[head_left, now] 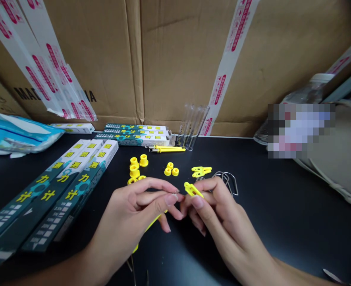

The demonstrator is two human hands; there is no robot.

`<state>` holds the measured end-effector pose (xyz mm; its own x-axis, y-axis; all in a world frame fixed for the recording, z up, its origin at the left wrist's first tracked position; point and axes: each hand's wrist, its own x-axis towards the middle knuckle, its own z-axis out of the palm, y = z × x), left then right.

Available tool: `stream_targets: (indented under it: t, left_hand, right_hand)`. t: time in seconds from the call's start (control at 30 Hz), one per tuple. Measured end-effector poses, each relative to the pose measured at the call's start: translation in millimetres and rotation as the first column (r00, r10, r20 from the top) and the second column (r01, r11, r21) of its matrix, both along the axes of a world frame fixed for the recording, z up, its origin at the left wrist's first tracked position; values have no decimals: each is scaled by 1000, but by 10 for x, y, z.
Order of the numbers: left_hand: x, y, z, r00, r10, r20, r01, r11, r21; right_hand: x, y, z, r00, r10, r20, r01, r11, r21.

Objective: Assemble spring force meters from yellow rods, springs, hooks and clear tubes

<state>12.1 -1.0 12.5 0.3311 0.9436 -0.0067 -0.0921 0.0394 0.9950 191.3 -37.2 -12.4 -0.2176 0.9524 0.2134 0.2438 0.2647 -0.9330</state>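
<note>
My right hand [220,210] pinches a small flat yellow plastic piece [194,190] with slots in it between thumb and forefinger. Close beside it, my left hand [145,208] has its thumb and forefinger pressed together; a tiny metallic glint shows at their tips, too small to name. A yellow plastic strip [153,223] shows partly from under my left hand. Just beyond my right hand lie similar yellow slotted pieces [201,171] and bent wire hooks [229,180]. Yellow flanged caps [134,171] stand past my left hand, some partly hidden by it.
Long printed boxes [59,186] lie at the left, with more boxes [134,134] at the back. Clear tubes [191,125] stand by yellow rods [169,149]. Small yellow caps [171,170] sit mid-table. A bag [333,159] and plastic bottle [306,91] are right; cardboard [175,59] walls the back.
</note>
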Motion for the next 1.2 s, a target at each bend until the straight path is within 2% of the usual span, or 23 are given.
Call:
stream_targets:
  t: [0.33,0.53,0.67,0.97,1.2]
  left_hand:
    - [-7,-21,-63,999,10,43,-8,1000,-24]
    - [-26,-14,-63,1000,22,3,-22,1000,-4]
    - [-25,-7,-84,999,39,-10,-39,999,3]
    - [-12,-7,-25,999,30,-36,-29,999,25]
    - [-25,-21,-75,998,56,-38,-54,997,53]
  right_hand:
    - [-8,0,9,998,-20,59,16,997,71]
    - [-2,-36,61,980,-75,184,41,983,181]
    - [-8,-43,70,974,-86,208,41,976,214]
    - [-35,-41,48,979,-83,188,47,982,184]
    - [-38,-57,46,977,-98,191,65,983,171]
